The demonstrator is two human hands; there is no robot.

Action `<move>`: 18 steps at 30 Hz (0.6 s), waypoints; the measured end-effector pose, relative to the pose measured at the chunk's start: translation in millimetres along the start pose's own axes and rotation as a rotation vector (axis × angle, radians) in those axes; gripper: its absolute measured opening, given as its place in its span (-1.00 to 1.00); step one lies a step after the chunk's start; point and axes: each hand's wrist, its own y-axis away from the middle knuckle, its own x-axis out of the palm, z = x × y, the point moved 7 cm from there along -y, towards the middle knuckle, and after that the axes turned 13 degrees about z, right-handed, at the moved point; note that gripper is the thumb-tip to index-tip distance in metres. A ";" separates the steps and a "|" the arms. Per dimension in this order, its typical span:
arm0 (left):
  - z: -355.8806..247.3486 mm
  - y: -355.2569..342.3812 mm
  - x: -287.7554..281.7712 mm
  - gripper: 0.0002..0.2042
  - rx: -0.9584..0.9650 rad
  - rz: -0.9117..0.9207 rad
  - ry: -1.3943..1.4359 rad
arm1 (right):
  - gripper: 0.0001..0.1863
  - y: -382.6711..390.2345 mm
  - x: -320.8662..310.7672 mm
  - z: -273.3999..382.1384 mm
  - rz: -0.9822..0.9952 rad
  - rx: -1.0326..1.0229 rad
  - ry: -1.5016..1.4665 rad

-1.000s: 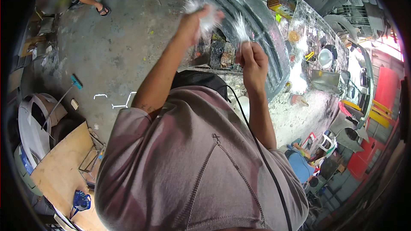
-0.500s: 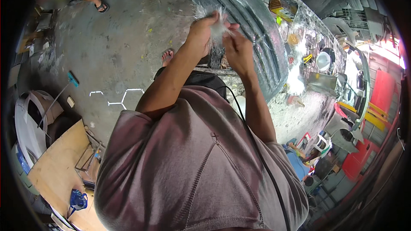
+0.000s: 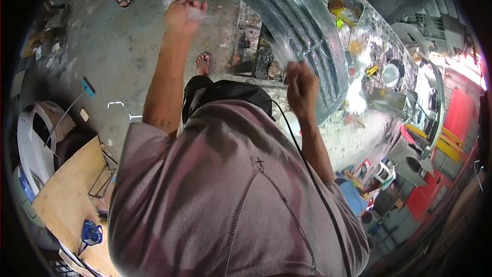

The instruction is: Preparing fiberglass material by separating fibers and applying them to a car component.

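My left hand (image 3: 179, 18) is held out over the floor at the upper left, its fingers closed on a tuft of white fibres (image 3: 197, 13) that looks like glass fibre. Lower and to the right, my right hand (image 3: 302, 79) grips another wispy tuft (image 3: 282, 50) of the same fibre, smeared a little by motion. That second tuft overlaps the near left edge of a long grey ribbed panel (image 3: 312, 33) with a glossy, streaky surface. Between my two hands is a wide gap.
Right of the panel lie a yellow-and-dark box (image 3: 344, 7), a yellow cutter (image 3: 372, 71) and a white bowl (image 3: 390, 74) on a wire-mesh surface. A teal-headed broom (image 3: 88, 87) stands at left. Another person's sandalled foot (image 3: 124, 1) shows at the upper left.
My hands were together over the panel's left end, pulling at one bunch of fibre. They have parted: left hand out to the left, right hand down and rightward, each with a tuft.
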 end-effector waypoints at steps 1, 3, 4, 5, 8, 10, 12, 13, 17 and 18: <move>8.9 -2.4 -1.3 -0.78 -0.067 0.081 -0.030 | -0.62 -3.4 -3.6 -11.4 -0.017 0.106 -0.020; 38.6 -0.6 4.9 -0.72 -0.124 0.168 -0.121 | -0.59 -9.7 -5.9 -19.0 0.005 0.142 -0.075; 55.6 6.2 8.3 -0.71 -0.150 0.165 -0.178 | -0.59 -15.5 -5.9 -17.9 -0.003 0.094 -0.140; 73.5 17.9 23.9 -0.68 -0.169 0.294 -0.190 | -0.58 -20.6 -5.4 -16.4 -0.016 0.069 -0.201; 97.0 57.8 68.2 -0.63 -0.234 0.582 -0.182 | -0.57 -36.2 -2.2 -9.2 0.018 0.085 -0.216; 106.3 71.3 89.2 -0.60 -0.236 0.563 -0.174 | -0.64 -50.3 4.3 -4.3 0.052 0.112 -0.105; 120.0 73.7 100.6 -0.64 -0.339 0.527 -0.245 | -0.72 -62.3 16.3 7.0 0.036 0.004 0.014; 123.6 68.7 96.2 -0.69 -0.331 0.400 -0.194 | -0.75 -68.4 25.2 10.9 0.019 -0.044 0.079; 155.9 49.3 73.4 -0.75 -0.442 0.142 -0.041 | -0.87 -74.6 41.4 20.9 -0.126 -0.211 0.162; 159.9 44.7 68.2 -0.78 -0.442 0.147 -0.041 | -0.86 -72.0 41.9 21.9 -0.141 -0.213 0.158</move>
